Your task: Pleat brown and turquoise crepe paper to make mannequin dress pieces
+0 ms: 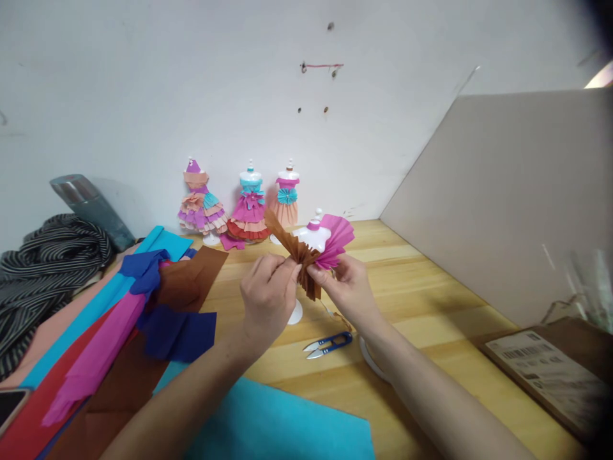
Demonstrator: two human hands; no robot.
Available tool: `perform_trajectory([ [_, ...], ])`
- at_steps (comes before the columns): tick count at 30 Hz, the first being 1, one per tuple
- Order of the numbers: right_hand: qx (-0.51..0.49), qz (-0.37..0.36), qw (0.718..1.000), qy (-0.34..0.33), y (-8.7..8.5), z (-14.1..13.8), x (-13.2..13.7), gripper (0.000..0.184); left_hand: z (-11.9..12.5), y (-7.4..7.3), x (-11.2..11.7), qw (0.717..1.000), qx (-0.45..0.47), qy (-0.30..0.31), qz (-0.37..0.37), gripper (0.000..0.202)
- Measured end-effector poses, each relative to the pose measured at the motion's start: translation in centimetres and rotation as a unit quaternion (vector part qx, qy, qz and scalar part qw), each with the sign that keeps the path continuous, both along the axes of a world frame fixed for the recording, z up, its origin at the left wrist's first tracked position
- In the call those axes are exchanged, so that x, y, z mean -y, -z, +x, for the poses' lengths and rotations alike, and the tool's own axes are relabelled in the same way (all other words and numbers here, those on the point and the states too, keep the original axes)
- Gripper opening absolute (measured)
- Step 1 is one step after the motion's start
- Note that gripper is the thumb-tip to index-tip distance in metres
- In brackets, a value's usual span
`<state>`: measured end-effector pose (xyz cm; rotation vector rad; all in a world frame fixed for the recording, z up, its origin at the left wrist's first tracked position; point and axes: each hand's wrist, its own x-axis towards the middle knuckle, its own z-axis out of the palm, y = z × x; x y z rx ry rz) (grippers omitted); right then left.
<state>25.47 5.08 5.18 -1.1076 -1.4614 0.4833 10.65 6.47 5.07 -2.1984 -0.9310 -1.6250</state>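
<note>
A strip of pleated brown crepe paper (292,246) is gathered between my two hands, its folds fanning up to the left and downward. My left hand (271,291) pinches it from the left. My right hand (347,287) grips the same gathers from the right, thumb on top. Just behind stands a small white mannequin (312,237) with a pink neck band. A pleated pink paper fan (338,239) spreads on its right side. The mannequin's lower body is hidden by the hands and paper. Blue-handled thread snips (328,345) lie on the table below.
Three mannequins in paper dresses, one purple and peach (202,204), stand along the wall. Coloured crepe sheets (115,319) pile up at left, beside a striped cloth (52,262) and a bottle (93,207). A turquoise sheet (278,421) lies in front; a labelled cardboard package (541,370) is at right.
</note>
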Motion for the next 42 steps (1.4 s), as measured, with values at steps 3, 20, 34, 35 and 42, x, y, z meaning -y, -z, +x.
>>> perform_trajectory([
  [3,-0.001,-0.003,1.000,0.002,0.03,-0.05,-0.02,0.020,-0.03,0.00,0.04,0.999,-0.017,-0.013,0.033,0.015],
  [20,0.018,0.004,1.000,0.005,0.16,-0.04,0.10,0.021,0.28,-0.05,0.25,0.998,-0.046,-0.040,0.031,0.015],
  [34,-0.014,0.001,1.000,-0.019,-0.21,0.05,0.24,0.029,0.40,-0.10,0.32,1.000,-0.019,-0.007,-0.004,0.019],
  [35,-0.016,-0.001,1.000,-0.015,-0.21,-0.03,0.22,0.029,0.43,-0.12,0.34,1.000,-0.018,-0.006,-0.002,0.019],
  [42,-0.041,-0.019,0.999,-0.003,-0.36,-0.31,0.40,0.030,0.59,-0.10,0.26,1.000,-0.009,0.006,0.011,0.020],
])
